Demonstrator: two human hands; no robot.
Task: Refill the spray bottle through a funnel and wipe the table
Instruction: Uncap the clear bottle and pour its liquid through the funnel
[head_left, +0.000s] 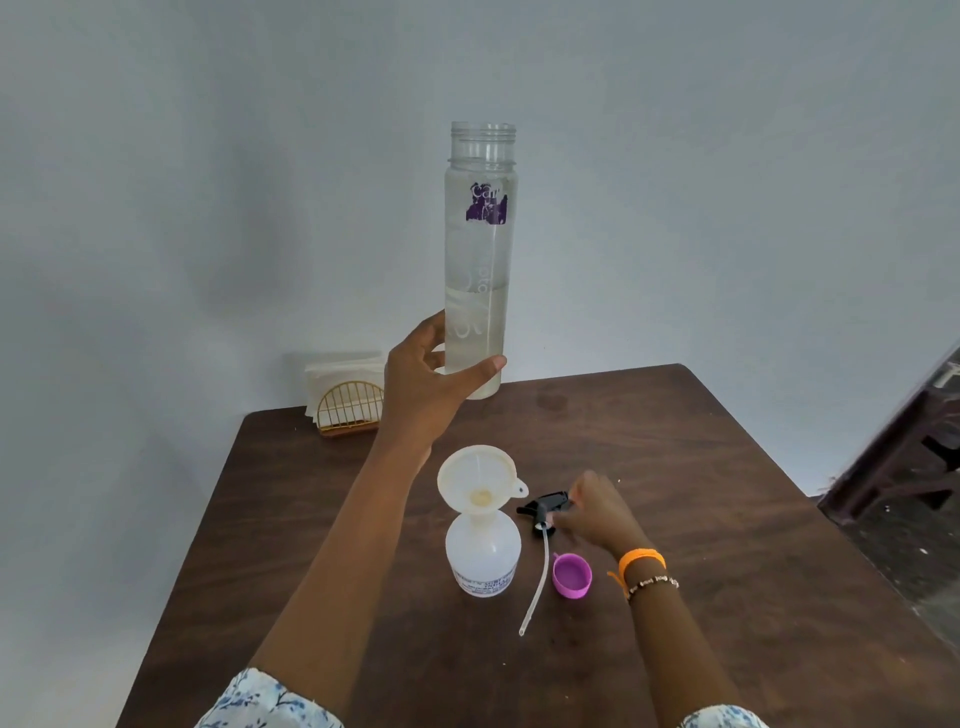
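Note:
My left hand (423, 384) grips the lower part of a tall clear water bottle (480, 244), upright and lifted above the table, uncapped and under half full. Below it stands the white spray bottle (483, 551) with a cream funnel (477, 480) seated in its neck. To its right lies the black spray head (545, 506) with its long dip tube (537, 582) on the table. My right hand (597, 512) is on the spray head, fingers curled over it. A purple cap (571, 576) lies open side up beside the tube.
The dark wooden table (727, 519) stands against a pale wall. A gold wire napkin holder with white napkins (345, 400) is at the back left corner. Dark furniture (914, 457) stands off the table's right edge.

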